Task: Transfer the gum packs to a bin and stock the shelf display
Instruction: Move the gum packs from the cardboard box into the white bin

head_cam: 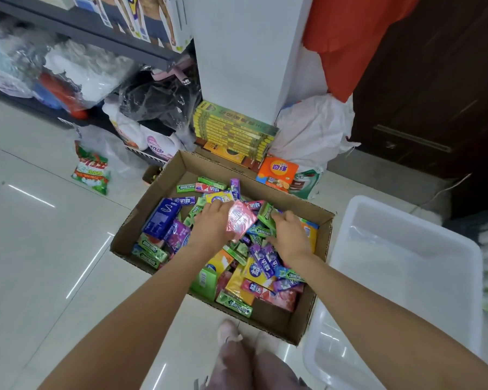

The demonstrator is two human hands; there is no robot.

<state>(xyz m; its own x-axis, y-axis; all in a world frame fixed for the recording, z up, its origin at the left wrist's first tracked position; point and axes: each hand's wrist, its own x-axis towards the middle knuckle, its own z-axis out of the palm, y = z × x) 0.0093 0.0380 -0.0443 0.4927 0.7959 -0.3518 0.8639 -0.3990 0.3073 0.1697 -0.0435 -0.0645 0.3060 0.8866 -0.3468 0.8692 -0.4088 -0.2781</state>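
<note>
pale glossy floor tiles (48, 249) run under everything; on them sits an open cardboard box (319, 313) heaped with gum packs (261, 267) in green, purple, yellow, pink and blue, several of the green ones printed doublemint; a translucent white plastic bin (406, 260) stands just beside the box on its right side, touching or nearly touching its wall, with no gum packs visible in it; the person's left hand (213, 225) reaches into the box and grips a pink pack (241, 219), tilted and lifted above the heap, fingers closed along its left edge; the right hand (289, 233) lies palm down on the packs near the box's right wall, fingers curled over a green doublemint pack (266, 213), though whether it is actually gripped cannot be told; behind the box lean a stack of yellow-green flat boxes (231, 128) and an orange carton (278, 171) against a white pillar (245, 52); a dark shelf (90, 29) with bagged goods stands at upper left.
</note>
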